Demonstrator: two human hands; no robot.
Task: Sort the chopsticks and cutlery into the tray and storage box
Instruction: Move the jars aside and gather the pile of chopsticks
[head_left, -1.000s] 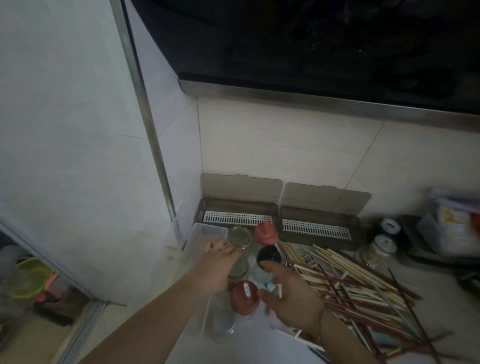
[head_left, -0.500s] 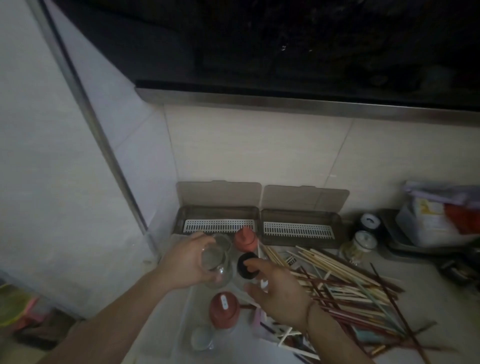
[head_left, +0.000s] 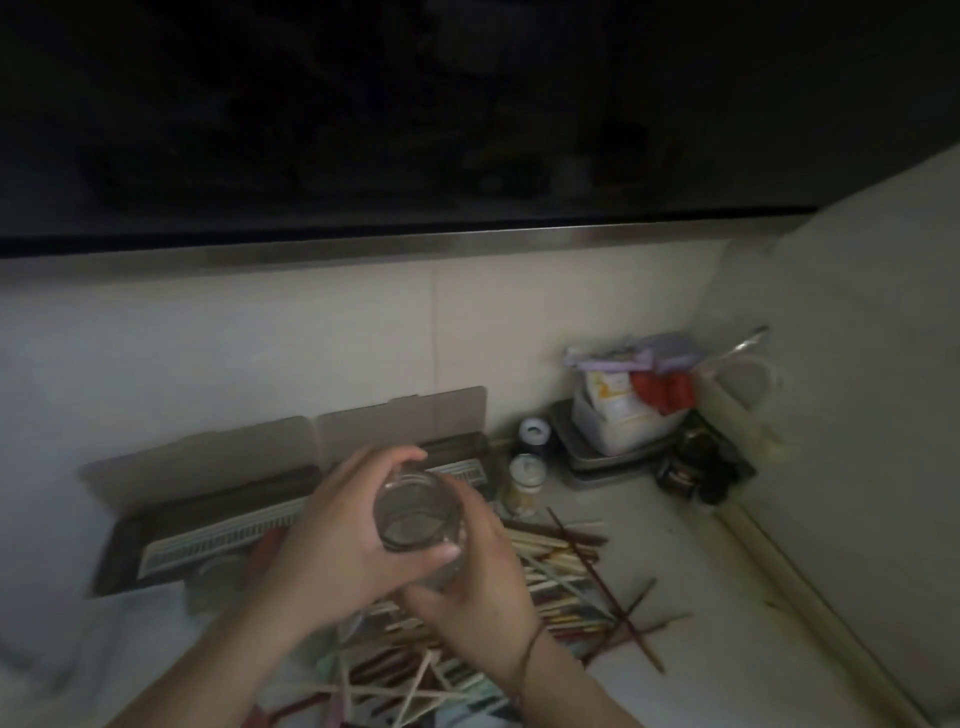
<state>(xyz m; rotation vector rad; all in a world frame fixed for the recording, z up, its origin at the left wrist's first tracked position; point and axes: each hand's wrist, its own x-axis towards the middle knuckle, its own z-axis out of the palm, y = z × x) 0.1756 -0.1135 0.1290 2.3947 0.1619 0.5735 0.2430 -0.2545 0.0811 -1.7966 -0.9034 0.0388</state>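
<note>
Both hands hold a clear glass jar (head_left: 415, 512) above the counter, its open mouth facing me. My left hand (head_left: 332, 540) wraps its left side, my right hand (head_left: 478, 587) cups it from below and right. Under and to the right of the hands lies a loose pile of pale and dark red chopsticks (head_left: 561, 577). Two brown storage boxes (head_left: 223, 535) with open lids and white slotted inserts stand against the back wall. The frame is blurred.
A small jar with a pale lid (head_left: 524, 486) and a dark jar (head_left: 534, 434) stand right of the boxes. A tray with a white container and bags (head_left: 618, 415) fills the back right corner. A dark cabinet overhangs the counter.
The left hand lifted the glass jar out of the clear bin at the left and brought it up to the middle. My right hand joined it. The view swung right.
</note>
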